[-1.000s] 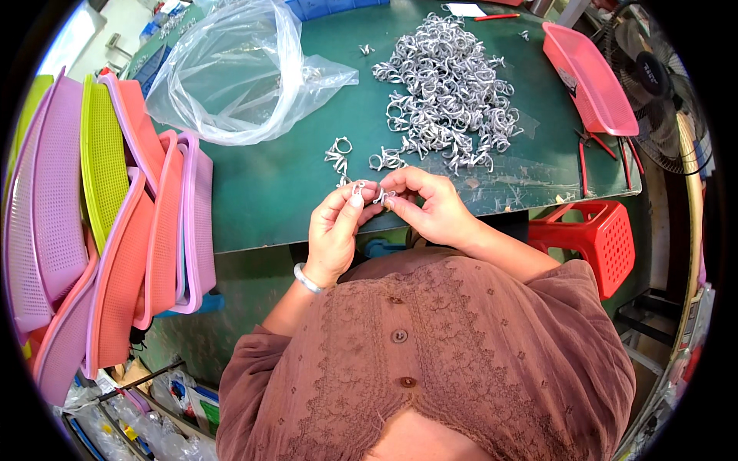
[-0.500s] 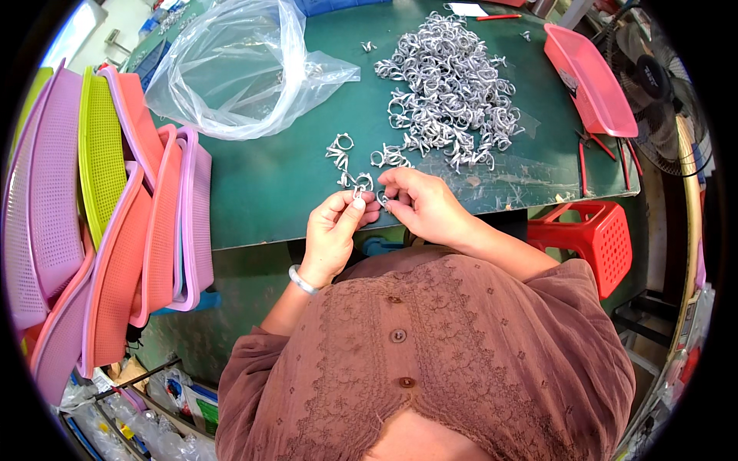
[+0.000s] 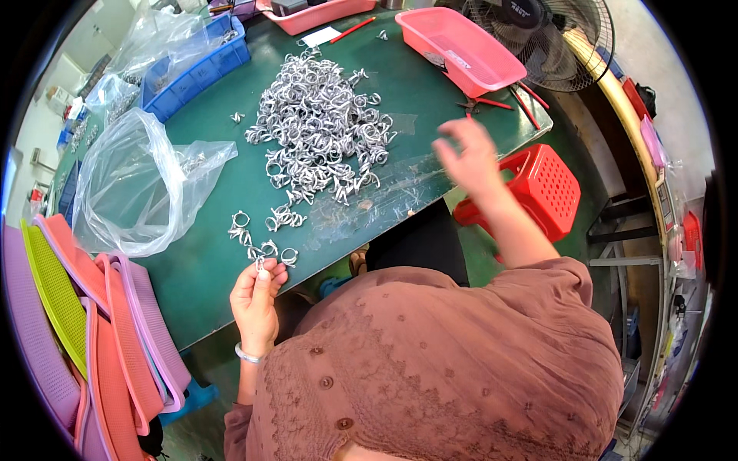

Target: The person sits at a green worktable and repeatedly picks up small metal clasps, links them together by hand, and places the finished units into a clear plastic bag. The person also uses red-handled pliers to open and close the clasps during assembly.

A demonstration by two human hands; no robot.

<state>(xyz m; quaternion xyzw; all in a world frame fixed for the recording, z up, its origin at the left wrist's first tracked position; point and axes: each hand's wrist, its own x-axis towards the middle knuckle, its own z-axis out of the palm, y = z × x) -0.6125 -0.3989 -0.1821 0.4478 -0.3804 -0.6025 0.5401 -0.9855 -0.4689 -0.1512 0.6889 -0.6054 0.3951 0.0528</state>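
Note:
At the table's near edge, my left hand (image 3: 257, 303) pinches a silver-coloured metal ring (image 3: 260, 263) between thumb and fingers. Beside those fingertips lies another ring (image 3: 289, 257), and a short row of rings (image 3: 240, 220) stretches away from them. My right hand (image 3: 473, 160) is out over the table's right part, empty, its thumb and fingers apart and a little blurred. Just beyond its fingertips are red-handled pliers (image 3: 468, 106), partly hidden by the hand. A large heap of similar rings (image 3: 323, 127) lies between my hands, farther back, with a small cluster (image 3: 285, 218) in front.
Left of the heap sits a clear plastic bag (image 3: 131, 196); behind it stands a blue bin (image 3: 196, 69). A pink tray (image 3: 461, 52) lies at the back right, near a fan (image 3: 530, 34). Coloured baskets (image 3: 108, 338) are stacked at left, and a red stool (image 3: 542, 192) stands at right.
My right hand has left the left hand's side and reached far right toward the pliers. The view has swung right. My left hand still pinches a ring; a loose ring now lies beside it.

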